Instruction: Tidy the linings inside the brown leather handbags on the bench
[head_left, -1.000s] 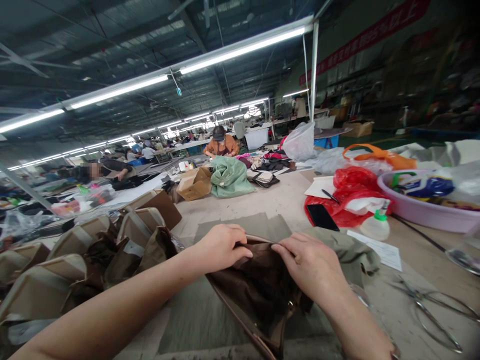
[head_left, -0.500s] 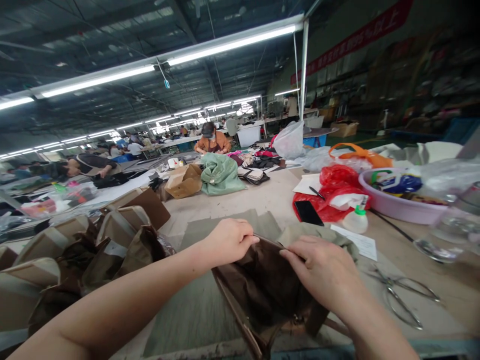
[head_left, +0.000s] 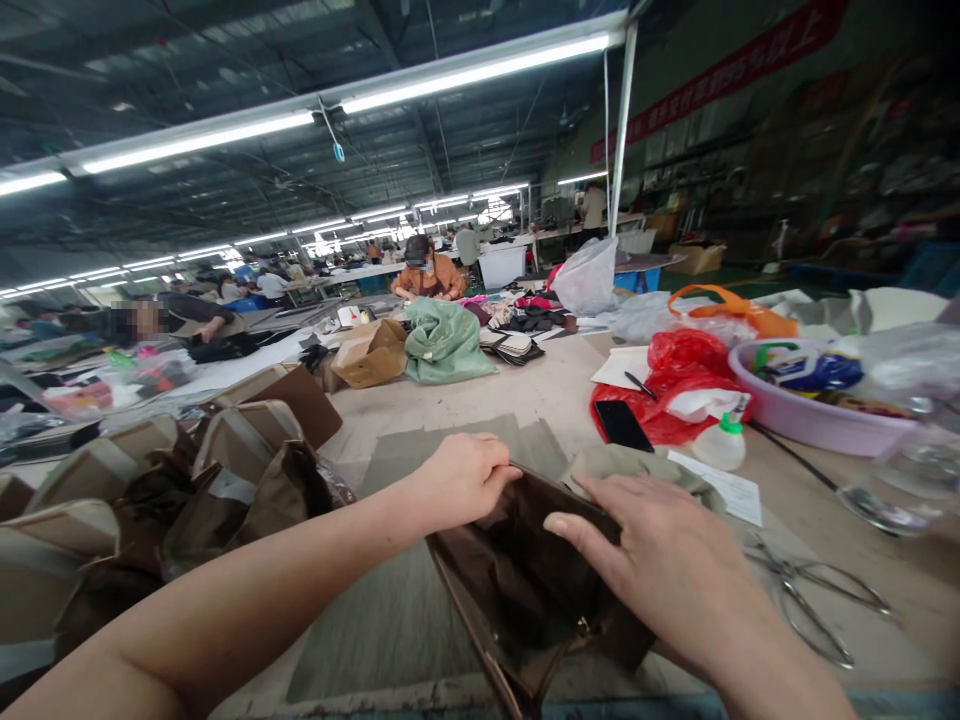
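Observation:
A brown bag (head_left: pixel 559 590) with its mouth toward me stands at the table's front, its dark lining showing and a small metal fitting near the bottom of the opening. My left hand (head_left: pixel 469 480) is closed, pinching the bag's top rim at the far left corner. Over the right part of the rim lies my right hand (head_left: pixel 660 560), thumb stretched apart from the fingers above the opening. Its fingertips are partly hidden behind the rim. Beyond that hand is a piece of pale olive fabric (head_left: pixel 645 462).
Several similar bags (head_left: pixel 247 440) stand at the left. Scissors (head_left: pixel 817 600) lie on the right, near a squeeze bottle (head_left: pixel 724 440), a phone (head_left: pixel 622 425), a red plastic bag (head_left: pixel 690 365) and a lilac basin (head_left: pixel 825 420). A co-worker (head_left: pixel 427 270) sits across the table.
My right thumb has lifted off the rim and spread away from the fingers. My left hand keeps its pinch on the rim. The view has shifted slightly.

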